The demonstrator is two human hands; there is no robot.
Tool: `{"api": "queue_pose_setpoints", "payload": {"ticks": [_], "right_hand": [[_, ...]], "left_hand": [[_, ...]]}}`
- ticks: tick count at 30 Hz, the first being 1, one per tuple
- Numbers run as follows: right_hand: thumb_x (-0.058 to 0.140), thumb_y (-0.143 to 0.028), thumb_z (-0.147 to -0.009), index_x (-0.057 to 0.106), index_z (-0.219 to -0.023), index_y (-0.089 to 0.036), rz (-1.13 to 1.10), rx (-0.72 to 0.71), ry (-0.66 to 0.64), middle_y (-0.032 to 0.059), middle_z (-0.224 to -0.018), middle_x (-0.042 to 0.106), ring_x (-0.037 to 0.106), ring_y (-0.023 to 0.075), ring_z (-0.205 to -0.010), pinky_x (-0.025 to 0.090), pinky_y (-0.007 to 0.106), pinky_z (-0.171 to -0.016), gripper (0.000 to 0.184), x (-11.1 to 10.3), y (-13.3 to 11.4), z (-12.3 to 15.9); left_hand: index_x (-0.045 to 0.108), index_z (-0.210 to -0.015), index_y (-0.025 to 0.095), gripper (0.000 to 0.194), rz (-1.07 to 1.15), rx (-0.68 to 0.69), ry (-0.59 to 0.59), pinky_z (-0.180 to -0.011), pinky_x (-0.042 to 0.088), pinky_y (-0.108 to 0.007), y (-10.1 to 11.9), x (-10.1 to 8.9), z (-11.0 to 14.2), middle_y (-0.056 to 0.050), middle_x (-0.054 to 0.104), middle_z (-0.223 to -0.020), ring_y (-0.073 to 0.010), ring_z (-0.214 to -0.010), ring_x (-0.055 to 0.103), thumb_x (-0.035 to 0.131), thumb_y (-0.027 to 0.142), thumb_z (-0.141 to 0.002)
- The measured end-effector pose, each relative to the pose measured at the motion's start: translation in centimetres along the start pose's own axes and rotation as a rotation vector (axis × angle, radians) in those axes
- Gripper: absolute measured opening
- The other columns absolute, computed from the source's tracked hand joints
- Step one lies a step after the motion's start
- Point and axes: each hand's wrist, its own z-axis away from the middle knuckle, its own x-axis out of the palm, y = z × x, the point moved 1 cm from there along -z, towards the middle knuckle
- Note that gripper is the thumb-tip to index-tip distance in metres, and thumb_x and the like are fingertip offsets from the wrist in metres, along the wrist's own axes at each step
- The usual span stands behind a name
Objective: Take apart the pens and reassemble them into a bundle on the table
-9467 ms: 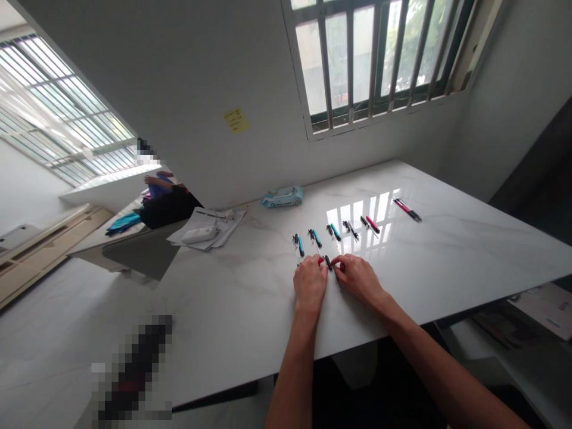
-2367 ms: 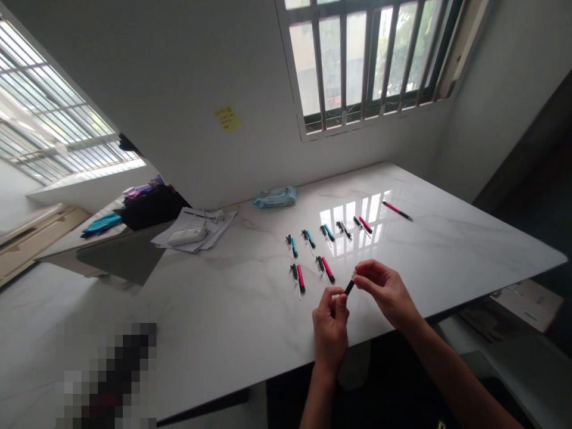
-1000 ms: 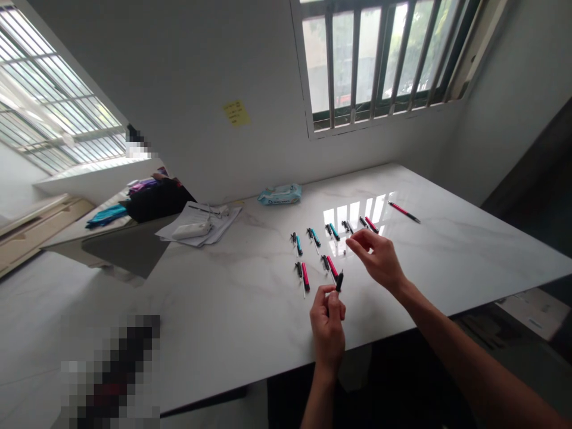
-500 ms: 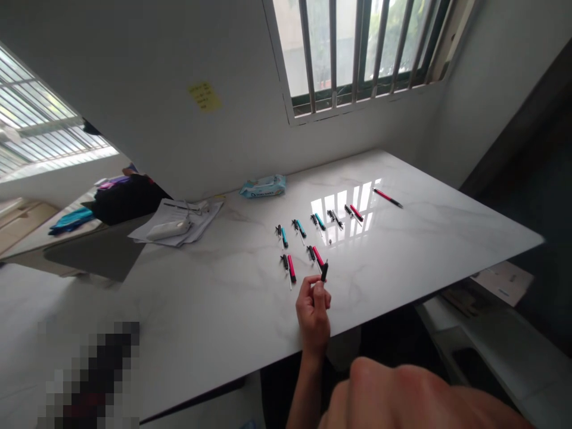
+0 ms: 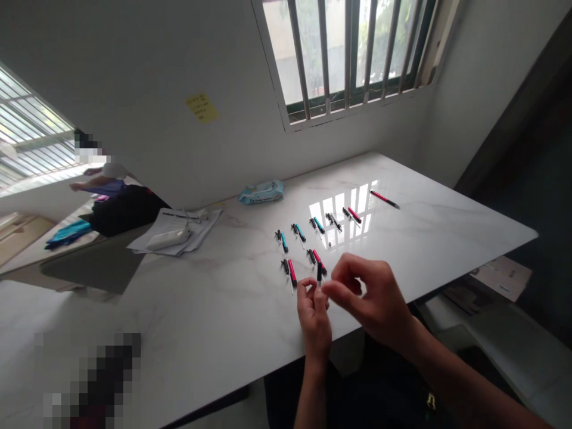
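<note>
Holds a short black pen part nearly upright in the left hand, over the counter near its close edge, with the left grip closed on the pale lower end. Has the right hand between 2 and 3 o'clock from the left, with curled fingers and tips just beside the pen part; cannot tell the right grip as open or closed. Laid out at 11 and 12 o'clock, two red pen sets in pieces; farther out, from 11 to 1, a row of three teal sets, one grey set and another red set. Past the row at 1, a whole red-and-black pen. At 11, near the wall, a light-blue pack; at 10, papers under a white object and, beyond, another person at purple cloth.
</note>
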Motion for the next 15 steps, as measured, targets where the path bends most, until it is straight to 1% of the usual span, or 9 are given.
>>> {"api": "queue_pose_setpoints", "payload": {"ticks": [2,3,4,6,8,9,12,15], "right_hand": [[0.078,-0.054,-0.086,0.054,-0.079,-0.023,0.164,0.143,0.058,-0.0048,-0.064,0.05,0.042,0.0117,-0.056,0.037,0.026,-0.054,0.04,0.0,3.2,-0.9],[0.08,-0.055,-0.083,0.053,-0.08,-0.023,0.235,0.2,0.031,-0.0051,-0.064,0.05,0.043,0.012,-0.057,0.036,0.026,-0.054,0.042,0.0,4.8,-1.0],[0.079,-0.056,-0.083,0.051,-0.077,-0.023,0.287,0.237,-0.02,-0.0052,-0.062,0.049,0.043,0.0119,-0.057,0.034,0.026,-0.054,0.044,0.1,6.2,-0.9],[0.073,-0.058,-0.088,0.045,-0.065,-0.022,0.345,0.277,-0.119,-0.0048,-0.057,0.046,0.04,0.0114,-0.054,0.031,0.027,-0.054,0.051,0.3,8.1,-0.4],[0.067,-0.056,-0.093,0.041,-0.059,-0.021,0.342,0.288,-0.168,-0.0043,-0.053,0.044,0.039,0.0111,-0.052,0.029,0.028,-0.054,0.056,0.5,8.7,-0.1],[0.064,-0.054,-0.095,0.04,-0.058,-0.021,0.318,0.289,-0.18,-0.0042,-0.052,0.044,0.038,0.011,-0.051,0.029,0.028,-0.054,0.055,0.6,8.6,-0.1],[0.061,-0.047,-0.099,0.043,-0.063,-0.021,0.21,0.266,-0.241,-0.0047,-0.054,0.044,0.038,0.0112,-0.053,0.03,0.028,-0.054,0.048,0.8,8.2,-0.3],[0.06,-0.042,-0.099,0.047,-0.071,-0.022,0.145,0.227,-0.315,-0.0048,-0.06,0.046,0.039,0.0119,-0.057,0.032,0.027,-0.055,0.037,0.5,8.0,-0.8]], "left_hand": [[0.053,-0.104,0.022,0.032,-0.01,0.013,-0.022,-0.053,0.035,-0.023,-0.1,0.0,0.1,0.005,0.046,-0.067,-0.0111,-0.056,0.039,0.054,0.054,-0.098],[0.054,-0.104,0.022,0.032,-0.026,0.021,-0.034,-0.054,0.034,-0.023,-0.1,0.0,0.2,0.006,0.046,-0.067,-0.011,-0.056,0.039,0.054,0.054,-0.099],[0.054,-0.103,0.022,0.032,-0.053,0.032,-0.046,-0.054,0.034,-0.022,-0.1,0.1,0.3,0.006,0.046,-0.067,-0.0112,-0.057,0.039,0.054,0.054,-0.1],[0.056,-0.103,0.022,0.032,-0.108,0.059,-0.082,-0.057,0.035,-0.023,0.1,0.2,0.5,0.005,0.048,-0.069,-0.0119,-0.06,0.042,0.054,0.054,-0.1],[0.057,-0.102,0.022,0.032,-0.136,0.086,-0.126,-0.058,0.035,-0.024,0.3,0.3,0.7,0.004,0.048,-0.069,-0.0125,-0.062,0.043,0.054,0.054,-0.101],[0.057,-0.101,0.022,0.032,-0.141,0.095,-0.144,-0.059,0.034,-0.024,0.4,0.3,0.7,0.004,0.048,-0.068,-0.0127,-0.062,0.042,0.053,0.053,-0.102],[0.057,-0.093,0.021,0.035,-0.142,0.102,-0.157,-0.058,0.032,-0.025,0.6,0.3,0.8,0.004,0.044,-0.066,-0.0125,-0.061,0.039,0.05,0.053,-0.104],[0.056,-0.085,0.02,0.041,-0.093,0.082,-0.151,-0.057,0.032,-0.025,0.4,0.1,0.6,0.003,0.043,-0.065,-0.0121,-0.06,0.037,0.048,0.056,-0.104]]}}
